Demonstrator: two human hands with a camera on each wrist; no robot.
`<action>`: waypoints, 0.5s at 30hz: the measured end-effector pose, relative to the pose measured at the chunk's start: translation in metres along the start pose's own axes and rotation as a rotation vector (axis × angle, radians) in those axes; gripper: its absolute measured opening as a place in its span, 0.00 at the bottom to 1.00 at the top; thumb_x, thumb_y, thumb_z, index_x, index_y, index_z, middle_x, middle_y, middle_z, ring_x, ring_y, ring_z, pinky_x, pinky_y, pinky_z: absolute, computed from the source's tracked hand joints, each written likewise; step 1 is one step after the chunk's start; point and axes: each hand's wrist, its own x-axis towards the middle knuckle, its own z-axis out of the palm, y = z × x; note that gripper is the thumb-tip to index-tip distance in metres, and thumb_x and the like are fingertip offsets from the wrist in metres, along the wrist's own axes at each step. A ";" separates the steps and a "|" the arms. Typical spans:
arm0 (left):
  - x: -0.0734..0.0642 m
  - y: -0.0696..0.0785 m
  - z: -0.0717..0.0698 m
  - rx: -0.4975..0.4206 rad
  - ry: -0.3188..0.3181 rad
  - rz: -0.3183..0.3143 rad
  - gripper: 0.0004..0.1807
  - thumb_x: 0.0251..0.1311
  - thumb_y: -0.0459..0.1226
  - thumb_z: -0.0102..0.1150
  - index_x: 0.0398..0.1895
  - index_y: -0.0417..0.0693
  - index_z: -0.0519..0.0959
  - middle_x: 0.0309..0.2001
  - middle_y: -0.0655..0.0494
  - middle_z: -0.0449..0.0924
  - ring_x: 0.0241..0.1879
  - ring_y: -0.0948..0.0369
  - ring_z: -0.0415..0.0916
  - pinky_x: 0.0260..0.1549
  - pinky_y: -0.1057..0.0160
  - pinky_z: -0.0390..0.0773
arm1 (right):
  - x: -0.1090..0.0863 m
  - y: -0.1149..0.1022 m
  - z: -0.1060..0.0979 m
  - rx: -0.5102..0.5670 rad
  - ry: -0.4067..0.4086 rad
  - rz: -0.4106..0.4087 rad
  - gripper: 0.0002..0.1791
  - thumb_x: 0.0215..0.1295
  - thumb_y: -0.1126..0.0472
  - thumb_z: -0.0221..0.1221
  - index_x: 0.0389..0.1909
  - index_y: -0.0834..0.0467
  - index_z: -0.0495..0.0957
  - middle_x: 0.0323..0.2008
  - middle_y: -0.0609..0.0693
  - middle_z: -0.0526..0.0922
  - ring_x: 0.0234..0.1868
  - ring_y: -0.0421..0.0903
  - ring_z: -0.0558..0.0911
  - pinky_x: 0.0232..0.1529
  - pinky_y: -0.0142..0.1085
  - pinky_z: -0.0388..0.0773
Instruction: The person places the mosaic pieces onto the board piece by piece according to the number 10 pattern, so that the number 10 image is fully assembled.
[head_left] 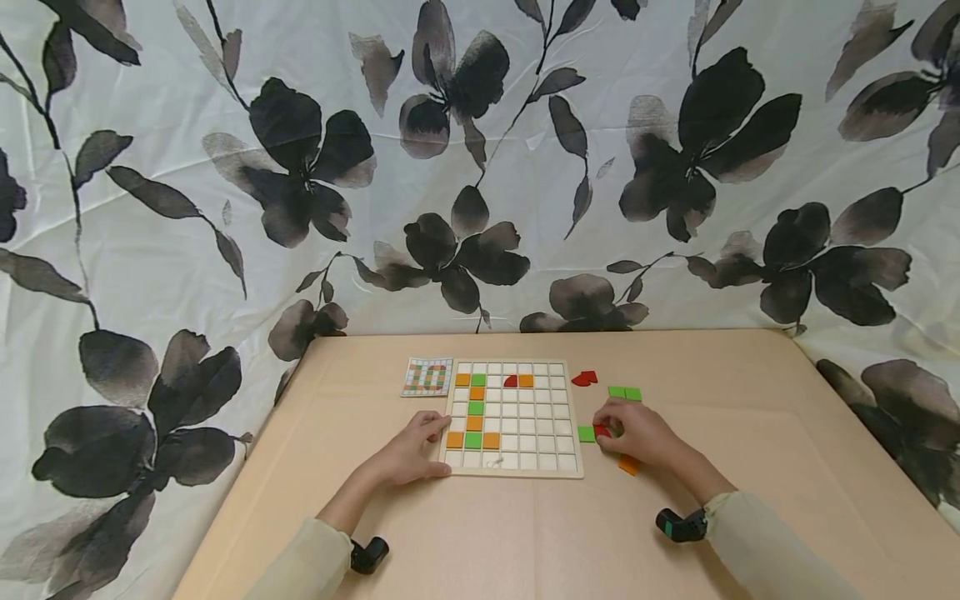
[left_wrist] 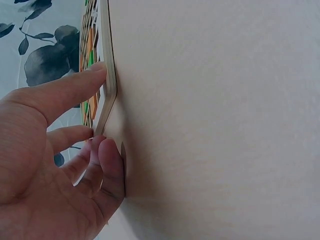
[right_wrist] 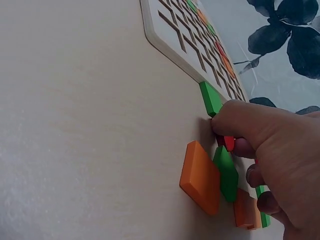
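My left hand (head_left: 408, 450) rests at the lower left corner of a white gridded board (head_left: 528, 460), thumb and fingertips touching its left edge. In the left wrist view, the thumb (left_wrist: 75, 92) lies straight along that edge and the other fingers are loosely bent. My right hand (head_left: 641, 429) pinches a small red tile (right_wrist: 227, 143) just right of the board. Beside it, a green square tile (head_left: 587, 434) lies close to the board's right edge. An orange tile (right_wrist: 200, 177) and another green tile (right_wrist: 226, 174) lie under the right hand.
Orange and green tiles, plus one red rounded tile (head_left: 511, 382), sit in the board's cells. A small pattern card (head_left: 414, 381) lies at the board's upper left. Right of the board are red pieces (head_left: 585, 379) and green squares (head_left: 625, 392). A floral cloth (head_left: 570, 275) hangs behind the table.
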 end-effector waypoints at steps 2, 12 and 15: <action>0.000 -0.001 0.001 -0.002 0.000 0.003 0.44 0.51 0.39 0.72 0.72 0.43 0.61 0.62 0.52 0.58 0.53 0.56 0.63 0.55 0.52 0.64 | 0.000 0.000 0.000 -0.003 0.009 0.007 0.10 0.52 0.58 0.71 0.34 0.48 0.81 0.30 0.41 0.73 0.32 0.41 0.71 0.30 0.29 0.70; 0.000 -0.001 0.002 0.000 0.004 0.008 0.44 0.52 0.39 0.72 0.72 0.42 0.62 0.62 0.53 0.58 0.53 0.56 0.63 0.54 0.53 0.64 | 0.011 -0.006 -0.003 0.039 0.020 0.048 0.10 0.53 0.57 0.70 0.36 0.48 0.82 0.30 0.44 0.73 0.31 0.42 0.71 0.27 0.30 0.70; -0.001 0.000 0.002 0.001 0.006 0.007 0.44 0.51 0.39 0.72 0.72 0.42 0.62 0.62 0.53 0.58 0.53 0.56 0.63 0.54 0.52 0.64 | 0.016 -0.009 -0.003 0.036 0.027 0.029 0.10 0.54 0.57 0.69 0.37 0.49 0.82 0.31 0.43 0.74 0.30 0.42 0.70 0.27 0.29 0.69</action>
